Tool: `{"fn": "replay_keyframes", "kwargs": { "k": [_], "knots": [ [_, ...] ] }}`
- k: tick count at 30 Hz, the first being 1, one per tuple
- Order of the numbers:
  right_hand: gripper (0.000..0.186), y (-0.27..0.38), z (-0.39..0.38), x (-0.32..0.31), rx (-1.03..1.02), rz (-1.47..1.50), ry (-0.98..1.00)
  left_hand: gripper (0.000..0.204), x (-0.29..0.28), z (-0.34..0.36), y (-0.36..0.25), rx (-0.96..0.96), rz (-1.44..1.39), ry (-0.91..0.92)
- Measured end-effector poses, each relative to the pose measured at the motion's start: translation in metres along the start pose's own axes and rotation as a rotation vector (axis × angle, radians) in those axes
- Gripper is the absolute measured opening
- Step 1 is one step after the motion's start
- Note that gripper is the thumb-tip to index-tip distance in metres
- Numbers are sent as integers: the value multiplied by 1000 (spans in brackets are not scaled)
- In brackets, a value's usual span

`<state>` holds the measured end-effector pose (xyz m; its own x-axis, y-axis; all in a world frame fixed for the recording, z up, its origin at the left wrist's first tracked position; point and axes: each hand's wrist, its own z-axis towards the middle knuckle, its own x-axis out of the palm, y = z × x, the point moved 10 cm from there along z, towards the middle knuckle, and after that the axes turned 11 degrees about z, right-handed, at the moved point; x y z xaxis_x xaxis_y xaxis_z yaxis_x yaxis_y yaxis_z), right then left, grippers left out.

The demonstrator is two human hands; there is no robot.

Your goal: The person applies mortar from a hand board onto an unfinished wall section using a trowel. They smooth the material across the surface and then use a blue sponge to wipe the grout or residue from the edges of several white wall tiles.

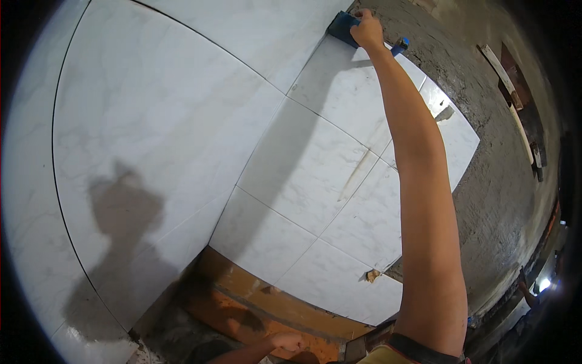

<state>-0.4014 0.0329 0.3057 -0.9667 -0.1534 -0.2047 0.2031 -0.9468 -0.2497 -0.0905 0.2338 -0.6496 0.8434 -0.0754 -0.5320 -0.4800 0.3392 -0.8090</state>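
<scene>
My right arm stretches up across the tiles to the far end. There my right hand (367,30) is closed on a dark blue-green flat block (344,28), pressed into the corner where the two tiled surfaces meet. A bright blue handle-like end (401,45) shows just behind my wrist; the rest is hidden by my forearm. White marbled tiles (303,155) lie under the arm, with a brownish smear on one. Low in the view, my left hand (288,341) has its fingers curled; what it holds, if anything, cannot be made out.
Large white tiles (170,91) cover the left side, with a shadow on them. Wet grey mortar (503,218) borders the small tiles at right. Wooden strips (502,76) lie beyond. A small brown scrap (372,276) sits near the tiles' lower edge, above an orange-brown band (267,309).
</scene>
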Motion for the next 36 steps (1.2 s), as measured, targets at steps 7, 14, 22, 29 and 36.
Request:
{"fn": "replay_keyframes", "kwargs": {
  "k": [7,14,22,29,36],
  "knots": [
    [38,27,-19,45,-201,-394,320,24,1,4,24,-24,-108,-222],
    [17,61,-128,60,-497,-357,112,28,5,15,19,-29,35,-71],
    [19,166,-391,73,-694,207,748,17,2,12,1,29,8,-144],
    [43,36,-70,-26,-465,-409,-162,22,9,16,27,-36,-109,-79],
    [22,80,-415,106,-515,35,851,10,-13,-7,-23,-77,103,-188]
  ]
}}
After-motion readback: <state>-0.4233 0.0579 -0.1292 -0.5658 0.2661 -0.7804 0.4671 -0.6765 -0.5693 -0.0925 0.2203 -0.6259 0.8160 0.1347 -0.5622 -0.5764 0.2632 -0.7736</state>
